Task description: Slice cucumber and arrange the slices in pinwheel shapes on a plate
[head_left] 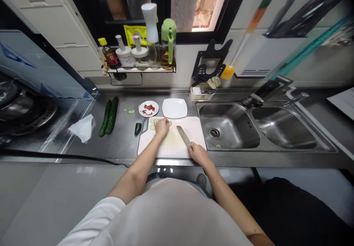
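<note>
On the white cutting board (pixel 177 142), my left hand (pixel 162 127) rests over pale green cucumber slices (pixel 152 127) near the board's upper left. Its fingers are curled down, and what lies beneath them is partly hidden. My right hand (pixel 198 153) is wrapped round the handle of a knife (pixel 183 136) at the board's right side, the blade slanting up and left, apart from the slices. Just left of the board lies a dark green cucumber end (pixel 137 129). Behind the board stand a round plate with chopped red pieces (pixel 148 108) and a bare white square plate (pixel 174 108).
Two whole cucumbers (pixel 108 116) and a crumpled white tissue (pixel 83 128) lie on the left counter. A double sink (pixel 229 126) adjoins the board's right. A condiment rack (pixel 141 69) hangs behind. Loose slices (pixel 131 111) lie near the round plate.
</note>
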`<act>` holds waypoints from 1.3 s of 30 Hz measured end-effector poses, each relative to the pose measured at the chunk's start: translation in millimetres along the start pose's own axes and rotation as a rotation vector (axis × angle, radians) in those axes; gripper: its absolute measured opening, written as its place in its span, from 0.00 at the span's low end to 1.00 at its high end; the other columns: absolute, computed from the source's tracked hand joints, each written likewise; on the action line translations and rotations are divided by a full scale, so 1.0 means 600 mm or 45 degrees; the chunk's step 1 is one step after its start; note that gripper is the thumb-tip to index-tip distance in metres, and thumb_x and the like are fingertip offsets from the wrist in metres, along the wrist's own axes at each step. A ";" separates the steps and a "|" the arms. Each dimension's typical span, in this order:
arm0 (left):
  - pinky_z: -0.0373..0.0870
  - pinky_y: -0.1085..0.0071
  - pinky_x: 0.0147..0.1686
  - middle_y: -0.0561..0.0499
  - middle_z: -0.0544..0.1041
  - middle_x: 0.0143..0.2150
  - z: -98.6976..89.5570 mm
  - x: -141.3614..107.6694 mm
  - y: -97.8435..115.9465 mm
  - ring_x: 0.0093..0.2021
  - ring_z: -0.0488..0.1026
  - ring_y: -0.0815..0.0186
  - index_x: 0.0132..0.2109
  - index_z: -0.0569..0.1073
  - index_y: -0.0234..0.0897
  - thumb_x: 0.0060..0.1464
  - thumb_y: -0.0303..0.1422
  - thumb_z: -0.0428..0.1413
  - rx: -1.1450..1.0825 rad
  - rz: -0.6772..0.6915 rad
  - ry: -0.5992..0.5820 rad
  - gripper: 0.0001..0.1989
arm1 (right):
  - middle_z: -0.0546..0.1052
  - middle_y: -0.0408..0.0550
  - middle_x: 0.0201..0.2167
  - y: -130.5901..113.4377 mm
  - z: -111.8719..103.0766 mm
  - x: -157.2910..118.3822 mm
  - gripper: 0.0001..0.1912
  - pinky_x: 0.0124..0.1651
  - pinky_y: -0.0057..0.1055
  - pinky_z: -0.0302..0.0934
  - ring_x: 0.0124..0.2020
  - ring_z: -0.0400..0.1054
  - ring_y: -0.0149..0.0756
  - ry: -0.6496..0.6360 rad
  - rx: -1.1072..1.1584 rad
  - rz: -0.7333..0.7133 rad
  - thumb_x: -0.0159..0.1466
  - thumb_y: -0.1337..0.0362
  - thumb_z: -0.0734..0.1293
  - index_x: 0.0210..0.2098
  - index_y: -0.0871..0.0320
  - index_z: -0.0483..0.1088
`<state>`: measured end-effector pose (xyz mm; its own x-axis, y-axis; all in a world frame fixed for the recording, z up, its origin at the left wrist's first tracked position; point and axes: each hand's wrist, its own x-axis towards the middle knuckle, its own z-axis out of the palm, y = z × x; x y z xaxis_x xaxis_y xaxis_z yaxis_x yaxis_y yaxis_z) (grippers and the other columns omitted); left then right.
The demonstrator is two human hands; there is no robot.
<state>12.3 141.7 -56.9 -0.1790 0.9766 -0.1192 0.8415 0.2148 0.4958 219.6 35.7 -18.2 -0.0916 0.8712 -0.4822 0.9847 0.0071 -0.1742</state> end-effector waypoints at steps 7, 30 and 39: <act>0.64 0.70 0.42 0.52 0.79 0.37 -0.015 -0.031 -0.036 0.41 0.74 0.64 0.40 0.76 0.41 0.52 0.32 0.57 -0.293 -0.174 -0.062 0.07 | 0.78 0.56 0.44 0.003 0.003 0.006 0.18 0.41 0.30 0.58 0.45 0.72 0.42 0.001 -0.025 -0.020 0.70 0.58 0.53 0.49 0.57 0.68; 0.64 0.71 0.40 0.52 0.77 0.34 0.006 -0.074 -0.094 0.39 0.74 0.63 0.44 0.72 0.42 0.54 0.33 0.55 -0.215 -0.167 0.027 0.09 | 0.77 0.57 0.45 -0.008 -0.008 -0.010 0.17 0.44 0.32 0.57 0.48 0.71 0.43 0.005 -0.068 -0.063 0.70 0.59 0.53 0.50 0.58 0.67; 0.64 0.70 0.40 0.51 0.77 0.34 0.011 -0.072 -0.097 0.39 0.74 0.62 0.46 0.72 0.40 0.55 0.31 0.54 -0.189 -0.170 0.054 0.11 | 0.78 0.55 0.43 -0.027 -0.016 -0.031 0.17 0.42 0.31 0.55 0.46 0.71 0.41 -0.010 -0.145 -0.188 0.70 0.58 0.53 0.49 0.57 0.68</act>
<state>-25.5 86.8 -86.3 -0.3079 0.9383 -0.1577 0.7249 0.3387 0.5998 207.0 24.2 1.4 -0.2372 0.8526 -0.4656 0.9708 0.1905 -0.1459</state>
